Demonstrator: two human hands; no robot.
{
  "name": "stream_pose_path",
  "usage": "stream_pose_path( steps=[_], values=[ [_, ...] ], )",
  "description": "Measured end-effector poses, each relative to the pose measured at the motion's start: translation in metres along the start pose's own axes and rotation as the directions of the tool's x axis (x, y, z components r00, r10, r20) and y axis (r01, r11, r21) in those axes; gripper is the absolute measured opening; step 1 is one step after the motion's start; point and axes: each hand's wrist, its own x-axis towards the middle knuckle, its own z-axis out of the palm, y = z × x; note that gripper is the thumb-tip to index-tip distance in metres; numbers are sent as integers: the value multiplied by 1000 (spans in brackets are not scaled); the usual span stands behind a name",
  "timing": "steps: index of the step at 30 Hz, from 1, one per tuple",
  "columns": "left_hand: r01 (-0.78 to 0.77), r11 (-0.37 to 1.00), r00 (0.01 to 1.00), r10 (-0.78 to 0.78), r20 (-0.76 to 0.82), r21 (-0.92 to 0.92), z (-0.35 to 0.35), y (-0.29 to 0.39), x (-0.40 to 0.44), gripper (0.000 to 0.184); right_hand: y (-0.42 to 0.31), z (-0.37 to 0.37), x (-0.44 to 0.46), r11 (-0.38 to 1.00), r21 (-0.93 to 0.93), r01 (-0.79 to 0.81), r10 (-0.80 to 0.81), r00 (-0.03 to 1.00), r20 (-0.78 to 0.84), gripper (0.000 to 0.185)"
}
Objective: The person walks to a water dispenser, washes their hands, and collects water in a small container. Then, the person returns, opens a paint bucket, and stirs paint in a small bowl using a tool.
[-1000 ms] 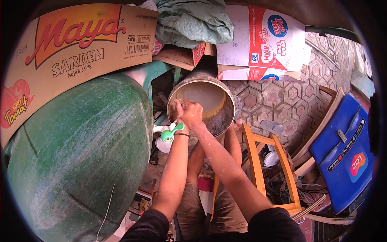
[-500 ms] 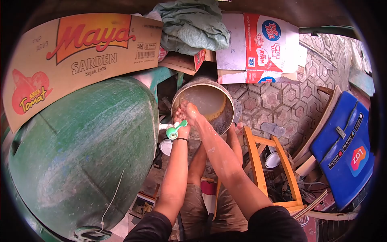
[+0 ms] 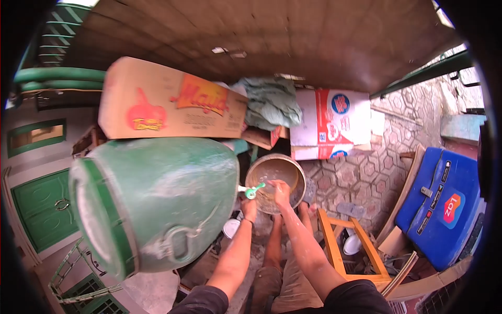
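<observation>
A green barrel (image 3: 178, 183) lies on its side at the left, with a white tap with a green lever (image 3: 254, 191) sticking out of its end. My left hand (image 3: 249, 209) is just below the tap, its fingers partly hidden by the tap and blurred. Over the bucket (image 3: 300, 175), my right hand (image 3: 281, 192) is held with its fingers stretched toward the tap lever, and nothing shows in it. Cloudy water is in the bucket. Wet, whitish marks show on my right forearm.
A Maya sardine carton (image 3: 172, 104) rests on the barrel. Behind the bucket are a grey-green cloth (image 3: 272, 102) and a white and red carton (image 3: 329, 120). To the right are a wooden frame (image 3: 334, 246), a blue box (image 3: 439, 204) and hexagonal paving (image 3: 366, 167).
The head view has tilted up, showing more of the barrel and the brown cover above. My hands, close together over the bucket before, are now apart, the left lower beside the tap.
</observation>
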Motion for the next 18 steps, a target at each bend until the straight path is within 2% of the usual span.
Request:
stream_pose_path(
  steps=[1, 2, 3, 4, 5, 6, 7, 8, 10, 11, 12, 13, 14, 15, 16, 17, 18],
  values=[
    [101, 984, 977, -126, 171, 148, -28, 30, -17, 47, -46, -11, -2, 998, -26, 53, -54, 998, -15, 41],
    [176, 936, 911, -272, 308, 306, -54, 56, -34, 56, -95, -23, -8, 993, -51, 107, -109, 994, -26, 57],
    [83, 904, 915, -236, 327, 419, -60, 37, -39, 57, -114, -23, -9, 930, -253, 267, -266, 963, 38, 65],
    [-6, 853, 917, -203, 342, 522, -62, 18, -39, 59, -122, -25, -12, 799, -433, 417, -406, 906, 123, 73],
    [-33, 851, 924, -174, 341, 524, -81, 45, -57, 57, -105, -21, -12, 727, -510, 461, -342, 886, 314, 72],
    [-55, 848, 928, -152, 341, 528, -102, 68, -79, 55, -158, -22, -14, 769, -610, 194, 80, 916, 393, 68],
    [-61, 921, 905, -111, 410, 385, -113, 60, -85, 52, -201, -21, -16, 680, -725, 111, 280, 875, 396, 65],
    [-65, 971, 879, -54, 474, 232, -123, 49, -88, 50, -217, -15, -16, 591, -788, 173, 323, 844, 427, 61],
    [-92, 979, 894, 0, 449, 183, -165, 78, -114, 44, -221, -3, -20, 453, -856, 250, 425, 783, 454, 53],
    [-158, 985, 919, 124, 374, 63, -177, 78, -124, 42, -222, 3, -21, 407, -873, 269, 480, 750, 455, 49],
    [-252, 967, 914, 229, 336, 26, -190, 78, -129, 40, -214, 8, -23, 427, -882, 201, 480, 776, 410, 45],
    [-267, 963, 913, 261, 313, -24, -202, 79, -135, 39, -169, 16, 4, 448, -883, 142, 635, 645, 426, 43],
    [-286, 956, 911, 294, 290, -72, -219, 84, -143, 39, -181, 11, 11, 532, -838, -123, 744, 541, 393, 37],
    [-353, 935, 887, 343, 309, -23, -242, 96, -153, 37, -203, 3, 11, 533, -833, -150, 722, 594, 355, 31],
    [-417, 908, 859, 386, 337, 24, -262, 107, -165, 37, -199, -2, 9, 548, -795, -260, 687, 682, 250, 29],
    [-431, 902, 858, 407, 314, 9, -272, 107, -170, 43, -162, -6, 19, 571, -809, -139, 508, 834, 216, 21],
    [-469, 883, 847, 454, 276, -13, -285, 113, -182, 45, -150, -17, 17, 439, -890, 119, 271, 927, 258, 28]
  ],
)
